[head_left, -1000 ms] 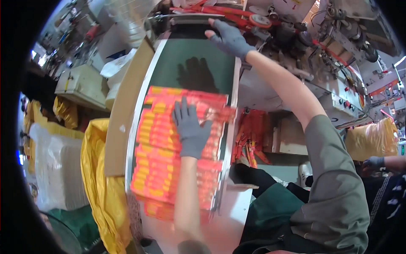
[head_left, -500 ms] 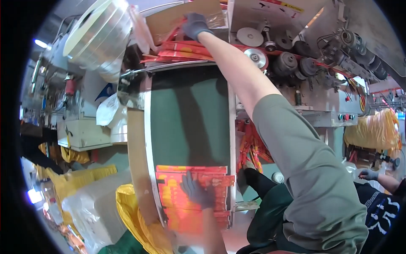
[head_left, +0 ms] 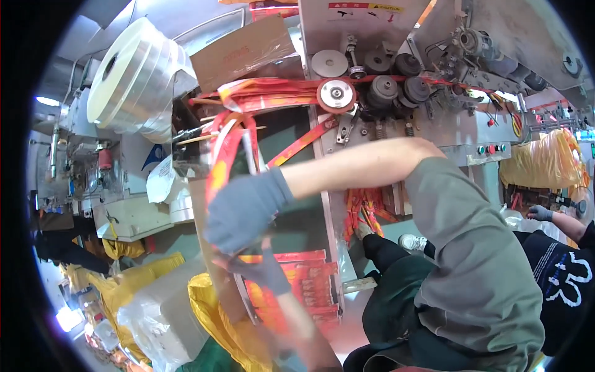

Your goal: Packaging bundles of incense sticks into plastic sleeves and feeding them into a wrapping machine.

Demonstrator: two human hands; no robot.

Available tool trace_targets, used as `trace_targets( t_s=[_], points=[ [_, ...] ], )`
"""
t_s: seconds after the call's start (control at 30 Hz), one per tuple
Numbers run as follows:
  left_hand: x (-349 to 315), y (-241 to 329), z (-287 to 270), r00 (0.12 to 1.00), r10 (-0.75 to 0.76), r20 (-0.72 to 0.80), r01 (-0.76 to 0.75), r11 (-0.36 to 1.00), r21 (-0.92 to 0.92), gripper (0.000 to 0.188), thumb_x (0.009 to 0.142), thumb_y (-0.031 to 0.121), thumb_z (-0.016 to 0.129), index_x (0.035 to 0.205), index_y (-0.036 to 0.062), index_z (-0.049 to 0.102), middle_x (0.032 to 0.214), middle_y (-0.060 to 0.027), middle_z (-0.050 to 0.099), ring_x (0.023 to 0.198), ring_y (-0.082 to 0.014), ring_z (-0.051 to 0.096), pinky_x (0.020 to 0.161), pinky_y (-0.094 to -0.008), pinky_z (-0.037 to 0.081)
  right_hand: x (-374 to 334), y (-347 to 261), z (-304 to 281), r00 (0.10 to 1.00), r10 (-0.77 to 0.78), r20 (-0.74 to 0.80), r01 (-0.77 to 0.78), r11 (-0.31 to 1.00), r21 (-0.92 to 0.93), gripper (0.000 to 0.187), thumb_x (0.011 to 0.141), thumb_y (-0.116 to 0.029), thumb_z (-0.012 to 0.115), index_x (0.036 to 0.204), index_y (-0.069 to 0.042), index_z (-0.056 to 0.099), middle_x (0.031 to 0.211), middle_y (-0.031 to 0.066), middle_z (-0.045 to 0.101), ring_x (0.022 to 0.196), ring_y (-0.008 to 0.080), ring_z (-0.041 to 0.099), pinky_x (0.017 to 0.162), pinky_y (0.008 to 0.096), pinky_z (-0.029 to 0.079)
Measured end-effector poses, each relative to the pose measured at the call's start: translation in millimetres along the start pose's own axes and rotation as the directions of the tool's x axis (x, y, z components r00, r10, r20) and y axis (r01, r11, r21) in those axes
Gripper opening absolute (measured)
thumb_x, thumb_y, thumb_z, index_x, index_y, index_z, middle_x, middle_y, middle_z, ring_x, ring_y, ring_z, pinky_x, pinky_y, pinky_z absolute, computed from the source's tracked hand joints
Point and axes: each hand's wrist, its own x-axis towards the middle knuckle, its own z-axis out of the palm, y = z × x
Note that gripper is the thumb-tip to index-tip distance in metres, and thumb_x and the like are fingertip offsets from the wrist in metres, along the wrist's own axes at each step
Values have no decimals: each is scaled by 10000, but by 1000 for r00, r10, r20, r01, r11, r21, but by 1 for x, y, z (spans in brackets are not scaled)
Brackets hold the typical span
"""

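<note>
My right hand [head_left: 246, 209], in a grey glove, is closed around long red-and-yellow paper strips [head_left: 224, 158] that rise from it toward the far end of the bed. Its fingertips are hidden behind the glove's back. Just below it, my left hand [head_left: 266, 273], also gloved, has its thumb raised and its fingers stretched to the left, slightly blurred; it appears empty. Beneath the left hand lies a row of flat red-and-yellow packets [head_left: 310, 282] on the near end of the dark green bed [head_left: 304, 226]. Thin wooden sticks [head_left: 198, 139] poke out among the far strips.
Machine rollers [head_left: 336, 95] stand at the far right, beside a control box with buttons [head_left: 491, 150]. A large clear film roll [head_left: 133, 80] is at the far left. A cardboard box [head_left: 242, 53] sits behind the strips. Yellow sacks [head_left: 214, 316] lie near left. A co-worker's gloved hand [head_left: 540, 213] shows at right.
My right hand has come from the far end toward me and left, drawing strips with it. My left hand has moved left off the packets' middle. The view has shifted.
</note>
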Motion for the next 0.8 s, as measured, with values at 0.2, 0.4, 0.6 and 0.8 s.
trace_targets(
  t_s=[0.2,0.4,0.6,0.8],
  points=[
    [-11,-96,-43,991,-32,-132,8,984,-178,324,834,189,524,1091,16,431,998,-113,471,962,-229,492,849,-319,399,24,-85,15,874,373,312,-483,592,645,265,812,-315,508,833,-51,526,741,156,573,700,313,577,610,402,443],
    [-3,-91,-55,953,-302,-27,227,769,-598,138,809,89,597,928,37,550,915,-46,583,720,-141,538,643,-258,449,-74,-93,-2,729,680,-77,-664,730,162,436,741,-117,593,1166,-152,504,1143,134,514,1005,316,532,813,389,459],
    [-49,-87,-66,907,-45,420,-11,991,130,386,702,32,660,1067,34,535,986,-108,557,915,-260,540,789,-370,447,-156,-46,35,462,879,-119,-857,407,-317,533,649,-130,673,1141,-65,479,1164,188,456,1061,368,464,876,410,424],
    [-89,-78,-15,770,-125,625,-18,976,219,489,640,128,721,1092,83,539,967,-131,521,953,-316,527,798,-380,443,-168,-51,26,474,868,-150,-850,407,-334,565,677,-138,655,1198,-51,455,1176,198,452,1109,378,437,925,411,389]
  ],
)
